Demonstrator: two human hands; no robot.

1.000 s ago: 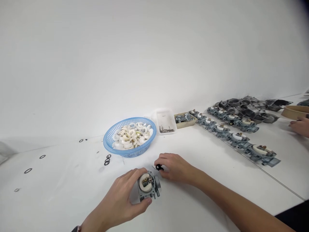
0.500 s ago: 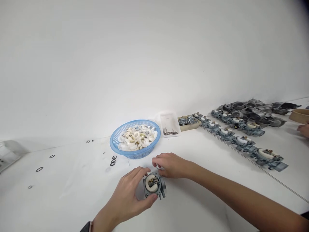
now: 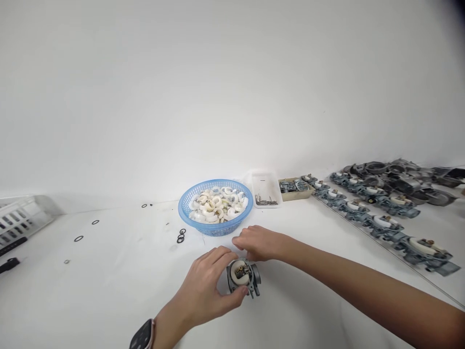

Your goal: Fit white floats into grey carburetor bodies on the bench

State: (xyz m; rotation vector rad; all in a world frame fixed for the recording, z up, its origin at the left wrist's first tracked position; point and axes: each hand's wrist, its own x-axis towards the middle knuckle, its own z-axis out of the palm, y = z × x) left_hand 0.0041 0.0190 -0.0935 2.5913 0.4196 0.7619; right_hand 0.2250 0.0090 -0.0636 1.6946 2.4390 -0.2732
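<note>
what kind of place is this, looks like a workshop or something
Probably a small assembly bench for engine parts: grey metal carburettor bodies lined up in rows, a blue plastic basket of white ring-shaped floats, and the left hand steadying one grey metal carburettor.

Dull grey cast-metal carburetor (image 3: 242, 277); blue plastic mesh basket (image 3: 215, 226); matt white table (image 3: 109, 291).

Left hand (image 3: 209, 286) curls its fingers in a grip, while the right hand (image 3: 257, 244), fingers bent, sits at its one o'clock.
</note>
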